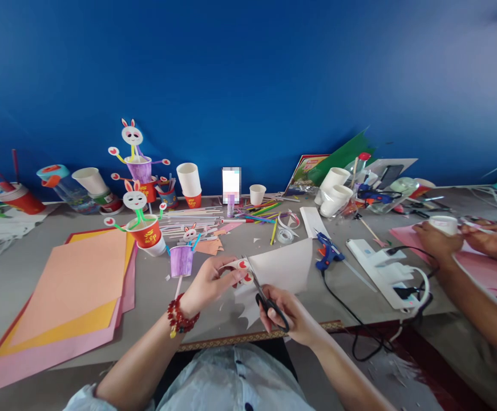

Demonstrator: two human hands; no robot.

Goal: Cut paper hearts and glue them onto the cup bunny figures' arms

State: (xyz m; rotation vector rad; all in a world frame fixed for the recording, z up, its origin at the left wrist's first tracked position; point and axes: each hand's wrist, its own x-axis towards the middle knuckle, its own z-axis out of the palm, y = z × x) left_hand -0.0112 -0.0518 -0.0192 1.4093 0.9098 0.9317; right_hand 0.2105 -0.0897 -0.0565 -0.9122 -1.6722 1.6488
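My left hand, with a red bead bracelet at the wrist, pinches a small white paper piece with red hearts. That piece is joined to a larger white sheet lifted above the grey table. In my right hand are black-handled scissors, fingers through the loops and blades pointing up into the paper by the hearts. A purple paper cup stands just left of my left hand.
A stack of orange, yellow and pink sheets lies at the left. Bunny cup figures, white cups and straws stand at the back. A blue glue gun and power strip lie to the right. Another person's hands hold a white cup.
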